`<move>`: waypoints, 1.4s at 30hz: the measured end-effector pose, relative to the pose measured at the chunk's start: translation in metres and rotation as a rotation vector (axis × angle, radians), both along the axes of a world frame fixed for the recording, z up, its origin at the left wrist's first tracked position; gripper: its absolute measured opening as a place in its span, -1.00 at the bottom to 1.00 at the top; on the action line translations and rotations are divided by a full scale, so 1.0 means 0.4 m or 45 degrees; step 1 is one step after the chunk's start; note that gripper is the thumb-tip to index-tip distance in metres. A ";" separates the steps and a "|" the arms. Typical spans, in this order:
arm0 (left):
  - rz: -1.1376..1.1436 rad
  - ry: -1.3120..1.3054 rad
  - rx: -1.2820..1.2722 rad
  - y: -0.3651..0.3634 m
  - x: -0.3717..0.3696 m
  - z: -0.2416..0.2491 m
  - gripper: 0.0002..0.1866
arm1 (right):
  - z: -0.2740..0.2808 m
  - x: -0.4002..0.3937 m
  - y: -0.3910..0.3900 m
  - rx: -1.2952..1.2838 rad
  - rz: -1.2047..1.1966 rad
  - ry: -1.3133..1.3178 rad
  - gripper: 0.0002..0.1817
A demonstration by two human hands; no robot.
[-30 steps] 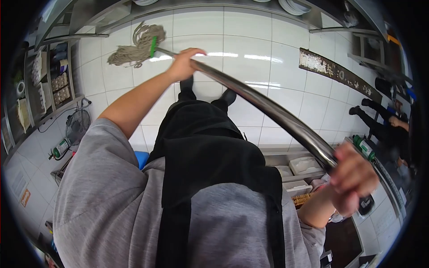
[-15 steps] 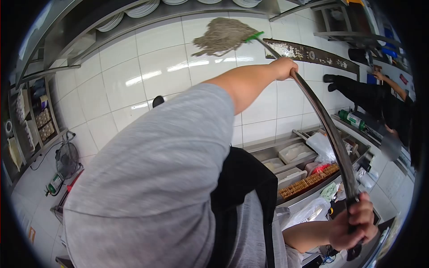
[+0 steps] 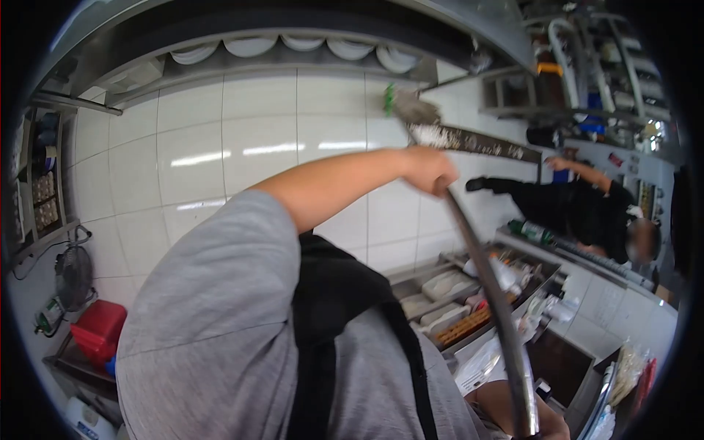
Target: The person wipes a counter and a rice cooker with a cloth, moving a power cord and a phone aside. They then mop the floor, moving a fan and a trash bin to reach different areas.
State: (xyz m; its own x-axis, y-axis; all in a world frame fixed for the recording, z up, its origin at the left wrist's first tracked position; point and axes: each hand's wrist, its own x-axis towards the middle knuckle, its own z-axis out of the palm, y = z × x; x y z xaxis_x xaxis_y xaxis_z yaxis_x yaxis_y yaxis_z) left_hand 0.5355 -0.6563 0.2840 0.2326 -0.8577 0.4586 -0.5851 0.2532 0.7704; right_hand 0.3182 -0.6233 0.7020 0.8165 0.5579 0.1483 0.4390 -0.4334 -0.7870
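A mop with a long metal handle (image 3: pixel 484 264) runs from the upper middle down to the bottom right. My left hand (image 3: pixel 429 170) is closed round the handle partway along, with that arm stretched across the view. My right hand (image 3: pixel 554 427) is at the handle's near end, partly cut off by the bottom edge; its grip shows only in part. The grey string mop head (image 3: pixel 416 108) with its green clamp (image 3: pixel 389 99) lies on the white tiled floor (image 3: pixel 257 132), against the end of a dark, worn floor drain strip (image 3: pixel 484 144).
Plates (image 3: pixel 251 45) line a steel shelf above. At right stands another person in black (image 3: pixel 579 209). Food containers (image 3: pixel 447 284) fill a counter beside me. A fan (image 3: pixel 74 279) and a red bin (image 3: pixel 99 326) are at left.
The mop head has swung right to the drain strip, its strands bunching and its clamp now on the left. Both hands have moved with the handle, the right one down toward the frame edge.
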 end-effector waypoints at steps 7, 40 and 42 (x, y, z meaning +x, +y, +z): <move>0.256 0.291 0.346 0.619 -0.057 -0.151 -0.72 | -0.127 0.196 0.260 0.525 0.806 0.257 -0.86; 2.271 0.365 0.191 0.879 -0.446 -0.287 -0.76 | -0.346 0.360 0.154 0.653 0.770 0.368 -0.81; 2.137 0.353 0.058 0.710 -0.418 -0.230 -0.78 | -0.210 0.407 0.055 0.673 0.940 0.495 -0.82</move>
